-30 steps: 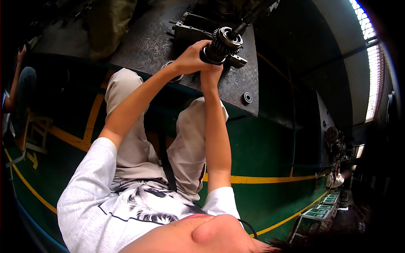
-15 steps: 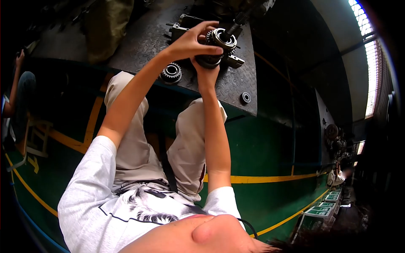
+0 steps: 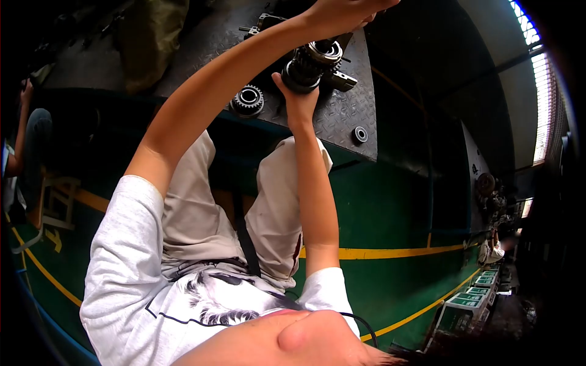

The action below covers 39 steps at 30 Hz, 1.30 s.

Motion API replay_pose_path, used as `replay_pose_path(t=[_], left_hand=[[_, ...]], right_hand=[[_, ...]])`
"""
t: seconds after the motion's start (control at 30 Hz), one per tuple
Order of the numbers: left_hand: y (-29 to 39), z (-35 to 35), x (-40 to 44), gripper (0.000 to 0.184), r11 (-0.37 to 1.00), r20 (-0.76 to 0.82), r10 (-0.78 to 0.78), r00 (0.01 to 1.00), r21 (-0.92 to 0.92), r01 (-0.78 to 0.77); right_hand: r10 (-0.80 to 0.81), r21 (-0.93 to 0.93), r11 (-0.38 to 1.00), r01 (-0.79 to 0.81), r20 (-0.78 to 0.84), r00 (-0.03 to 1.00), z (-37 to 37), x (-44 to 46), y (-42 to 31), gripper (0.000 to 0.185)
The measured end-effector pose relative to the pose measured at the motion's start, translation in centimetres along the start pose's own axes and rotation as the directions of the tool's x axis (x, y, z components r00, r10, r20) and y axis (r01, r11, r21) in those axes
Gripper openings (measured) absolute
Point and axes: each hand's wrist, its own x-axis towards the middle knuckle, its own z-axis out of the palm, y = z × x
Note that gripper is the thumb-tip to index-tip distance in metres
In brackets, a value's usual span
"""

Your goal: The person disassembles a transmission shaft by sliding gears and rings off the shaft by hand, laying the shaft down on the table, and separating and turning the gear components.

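My left hand [image 3: 347, 14] is at the top edge, above the far end of the gear shaft assembly, fingers bent together; what they grip is hidden. My right hand [image 3: 300, 104] grips the near end of the dark gear shaft assembly [image 3: 307, 66] from below, thumb raised along its left side. A bright ring shows on the assembly's upper part. To the left, a loose toothed gear [image 3: 248, 100] lies at the edge of the metal table [image 3: 342, 116]. A small bearing [image 3: 360, 135] lies near the table's right corner.
Behind the assembly are a metal housing [image 3: 268, 23] and a block [image 3: 342, 80]. A drab cloth [image 3: 149, 46] hangs over the table at upper left. Another person's arm [image 3: 23, 116] and a stool [image 3: 60, 204] are at far left. Boxes [image 3: 467, 299] stand at lower right.
My left hand has left the toothed part of the assembly and moved up and right to its far end. My right hand stays at the near end. The loose gear is now uncovered.
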Motion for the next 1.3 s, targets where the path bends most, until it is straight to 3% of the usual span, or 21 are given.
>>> replay_pose_path(t=[0.13, 0.2, 0.3, 0.47, 0.53, 0.63, 0.83, 0.9, 1.07, 1.3], left_hand=[[-0.8, 0.6, 0.4, 0.021, 1.000, 0.013, -0.001, 1.000, -0.028, 0.001], [-0.8, 0.9, 0.6, 0.025, 0.995, -0.014, 0.008, 1.000, 0.096, -0.007], [-1.3, 1.1, 1.0, 0.028, 0.990, -0.023, 0.024, 0.999, 0.143, -0.021], [-2.0, 0.7, 1.6, 0.028, 0.993, -0.014, -0.018, 1.000, 0.118, 0.020], [-2.2, 0.9, 1.7, 0.028, 0.991, -0.019, -0.024, 1.000, 0.132, 0.027], [-2.1, 1.0, 1.6, 0.028, 0.996, -0.019, -0.045, 0.999, 0.074, 0.046], [-1.9, 0.2, 1.6, 0.024, 0.996, -0.053, -0.084, 0.995, -0.033, 0.082], [-2.0, -0.5, 1.7, 0.023, 0.989, 0.017, -0.107, 0.994, -0.096, 0.109], [-1.7, -0.2, 1.6, 0.024, 0.996, -0.006, -0.077, 0.997, -0.053, 0.076], [-1.6, 0.6, 1.4, 0.025, 0.999, -0.025, -0.040, 0.999, 0.031, 0.040]], right_hand=[[0.005, -0.007, 1.000, -0.005, -0.027, 1.000, -0.2, 0.1, -0.1, 0.054], [-0.003, -0.011, 1.000, 0.003, -0.040, 0.999, -0.2, 0.1, 0.1, 0.056], [-0.019, -0.003, 1.000, 0.019, -0.054, 0.998, -0.3, 0.3, 0.3, 0.059], [0.011, 0.037, 0.999, -0.008, -0.065, 0.998, -0.3, 0.2, 0.0, 0.063], [0.015, 0.013, 1.000, -0.014, -0.034, 0.999, -0.5, 0.0, -0.5, 0.083], [0.009, -0.013, 1.000, -0.010, -0.066, 0.998, -0.5, -0.2, -0.9, 0.090], [0.009, 0.020, 1.000, -0.008, -0.077, 0.997, -0.4, -0.3, -0.9, 0.087], [0.000, 0.036, 0.999, 0.003, -0.067, 0.998, -0.5, -0.2, -0.9, 0.087], [-0.021, 0.097, 0.995, 0.027, -0.055, 0.998, -0.4, -0.4, -1.2, 0.081], [-0.134, -0.110, 0.986, 0.122, -0.118, 0.984, -0.8, -0.3, -0.8, 0.076]])
